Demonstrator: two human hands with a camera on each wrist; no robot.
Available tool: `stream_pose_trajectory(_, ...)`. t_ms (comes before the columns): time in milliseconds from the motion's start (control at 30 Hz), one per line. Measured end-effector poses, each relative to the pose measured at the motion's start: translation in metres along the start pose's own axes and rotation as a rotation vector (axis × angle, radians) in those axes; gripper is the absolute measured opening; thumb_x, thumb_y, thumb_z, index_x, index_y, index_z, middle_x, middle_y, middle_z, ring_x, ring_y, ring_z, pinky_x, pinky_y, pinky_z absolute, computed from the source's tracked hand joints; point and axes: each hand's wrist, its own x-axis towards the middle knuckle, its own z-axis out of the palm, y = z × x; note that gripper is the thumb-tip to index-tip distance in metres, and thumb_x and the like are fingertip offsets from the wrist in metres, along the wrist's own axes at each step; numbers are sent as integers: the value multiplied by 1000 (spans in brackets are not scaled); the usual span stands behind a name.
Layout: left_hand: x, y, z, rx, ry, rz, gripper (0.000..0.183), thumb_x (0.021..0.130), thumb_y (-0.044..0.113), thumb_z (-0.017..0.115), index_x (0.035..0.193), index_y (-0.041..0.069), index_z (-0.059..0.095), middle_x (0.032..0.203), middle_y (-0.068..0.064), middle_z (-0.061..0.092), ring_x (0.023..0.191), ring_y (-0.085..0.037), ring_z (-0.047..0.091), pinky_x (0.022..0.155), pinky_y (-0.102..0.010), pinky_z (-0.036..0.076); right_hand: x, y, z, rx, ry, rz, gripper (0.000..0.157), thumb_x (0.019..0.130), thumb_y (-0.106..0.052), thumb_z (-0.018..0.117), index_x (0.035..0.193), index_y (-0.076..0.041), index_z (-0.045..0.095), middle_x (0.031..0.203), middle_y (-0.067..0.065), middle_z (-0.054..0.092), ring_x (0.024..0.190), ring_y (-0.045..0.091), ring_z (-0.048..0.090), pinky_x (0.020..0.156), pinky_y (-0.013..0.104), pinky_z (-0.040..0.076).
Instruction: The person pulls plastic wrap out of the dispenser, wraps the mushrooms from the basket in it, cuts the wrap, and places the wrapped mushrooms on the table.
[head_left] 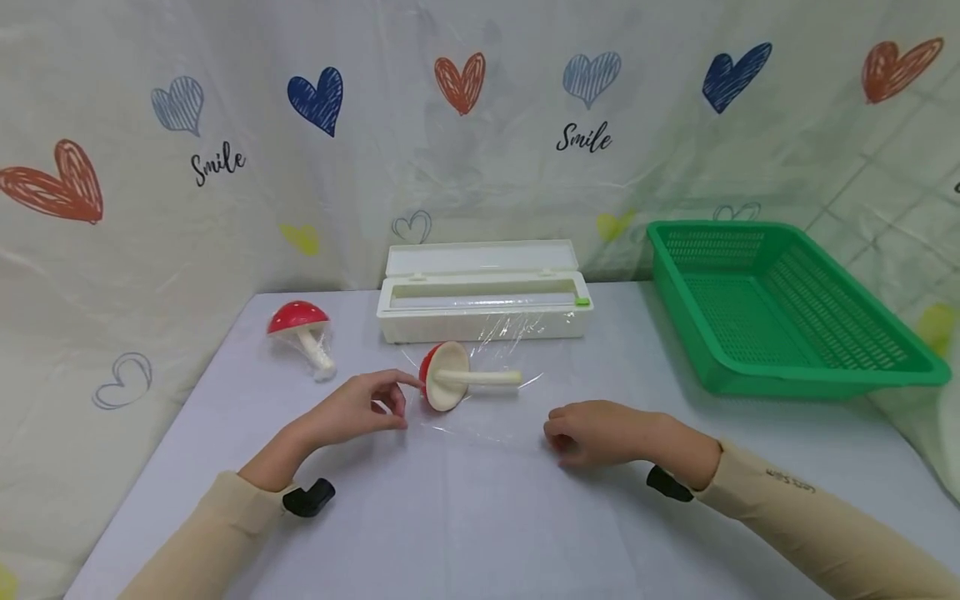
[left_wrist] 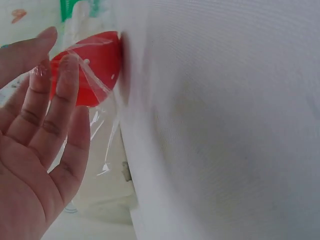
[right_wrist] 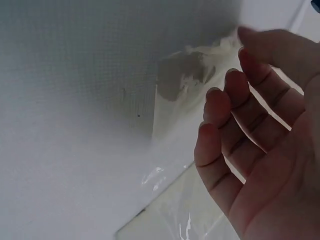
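Note:
A toy mushroom with a red cap and cream stem lies on its side on a sheet of cling film, stem toward the right. My left hand is beside the cap, its index finger reaching to it and the thumb apart. Film creases over the white-dotted red cap in the left wrist view, right by the fingertips. Right of the stem, my right hand pinches the film's near right corner between thumb and index finger; the right wrist view shows the film drawn up to those fingertips.
Behind the mushroom stands a white cling film dispenser, lid raised, a roll inside. Another red-capped mushroom, film around its stem, lies at the back left. A green plastic basket sits at the back right. A heart-printed curtain hangs behind the table.

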Motion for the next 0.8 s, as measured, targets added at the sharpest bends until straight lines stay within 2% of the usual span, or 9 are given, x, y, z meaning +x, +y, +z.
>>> stream_pose_trajectory(100, 3, 0, -2, -26, 39, -40, 74, 87, 4, 81, 152, 1, 45, 87, -1, 65, 85, -19, 65, 84, -28, 57, -1, 1, -5, -12, 34, -35, 25, 87, -3, 74, 81, -21, 58, 78, -14, 47, 72, 2, 45, 65, 21, 44)
stream_pose_trajectory(167, 4, 0, -3, -41, 62, -69, 80, 88, 4, 80, 155, -3, 37, 88, -2, 65, 86, -19, 65, 83, -26, 56, -2, 0, -10, 1, 42, -41, 25, 88, -2, 74, 81, -20, 59, 79, -14, 50, 73, 1, 47, 66, 21, 46)
stream_pose_trajectory(267, 3, 0, -5, -40, 85, -95, 73, 89, 5, 79, 152, -5, 42, 90, -3, 64, 88, -21, 64, 77, -24, 54, -2, -1, -17, 6, 70, -68, 23, 88, -2, 75, 82, -20, 61, 80, -13, 53, 74, 2, 50, 68, 21, 49)
stream_pose_trajectory(433, 1, -1, -9, -22, 84, -74, 58, 90, 6, 78, 143, -2, 56, 89, -2, 61, 90, -22, 62, 72, -24, 51, -3, 2, -28, 0, 143, -93, 24, 87, -1, 76, 84, -20, 61, 83, -14, 55, 77, 8, 56, 69, 22, 50)
stream_pose_trajectory(600, 2, 3, -12, 20, 97, -82, 56, 88, 8, 81, 140, 0, 61, 83, -2, 59, 80, -21, 59, 64, -24, 46, -4, 6, -43, -11, 241, -100, 26, 87, 0, 76, 85, -20, 59, 85, -15, 55, 79, 14, 59, 70, 25, 51)
stream_pose_trajectory(733, 6, 5, -12, 77, 128, -79, 54, 88, 10, 81, 138, 0, 63, 79, 0, 56, 74, -18, 55, 60, -24, 43, -2, 9, -51, -24, 310, -130, 26, 85, 2, 75, 85, -19, 60, 85, -13, 57, 79, 12, 59, 70, 26, 52)
stream_pose_trajectory(800, 8, 7, -12, 86, 149, -64, 51, 89, 9, 80, 137, 0, 64, 79, 0, 56, 76, -17, 56, 62, -24, 46, -1, 10, -54, -23, 341, -140, 26, 84, 4, 74, 85, -19, 61, 86, -12, 59, 80, 10, 59, 69, 26, 52)
